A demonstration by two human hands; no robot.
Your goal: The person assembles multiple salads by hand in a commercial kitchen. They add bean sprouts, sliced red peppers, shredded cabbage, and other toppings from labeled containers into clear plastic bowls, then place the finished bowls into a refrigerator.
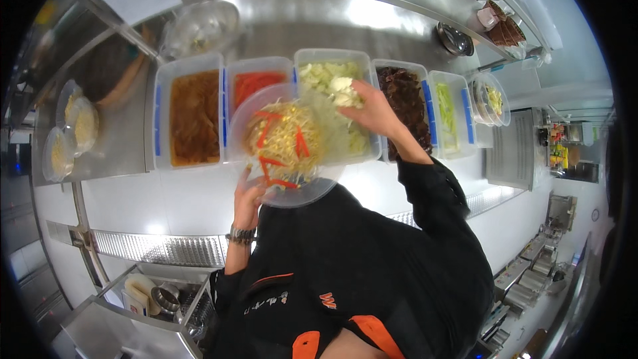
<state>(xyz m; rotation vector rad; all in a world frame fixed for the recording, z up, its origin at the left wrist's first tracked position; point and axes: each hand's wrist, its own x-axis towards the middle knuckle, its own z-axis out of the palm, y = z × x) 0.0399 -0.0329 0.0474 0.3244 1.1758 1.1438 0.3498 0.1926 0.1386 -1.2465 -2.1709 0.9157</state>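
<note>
Holding a clear plastic bowl (292, 149) by its near rim, the left hand (249, 203) has fingers curled under the edge at about seven o'clock of the bowl; the bowl hangs tilted just in front of the row of tubs, already carrying pale bean sprouts (286, 139) and red strips (266, 129); the right hand (372, 110) is closed around a clump of pale chopped cabbage (342, 90), poised over the cabbage tub (332, 66) at one o'clock from the bowl.

To do this step well, I judge the bowl should sit level and close under the right hand, so the clump drops inside the rim rather than across the tub's edge; a loose release from low down would keep the sprouts from scattering; the left grip looks slight for a filling bowl, so a firmer hold beneath would help.

Outward along the steel counter (332, 20): a tub of red strips (256, 80) at eleven o'clock, a tub of brown shreds (193, 116) at nine, a dark-filled tub (402, 103) at three, then a tub of green strips (448, 116).

The bowl's far rim blurs into the tubs behind it; the right fingertips are buried in the cabbage, so how much they hold is unclear; the left palm is hidden under the bowl; the dark filling is too murky to identify.
</note>
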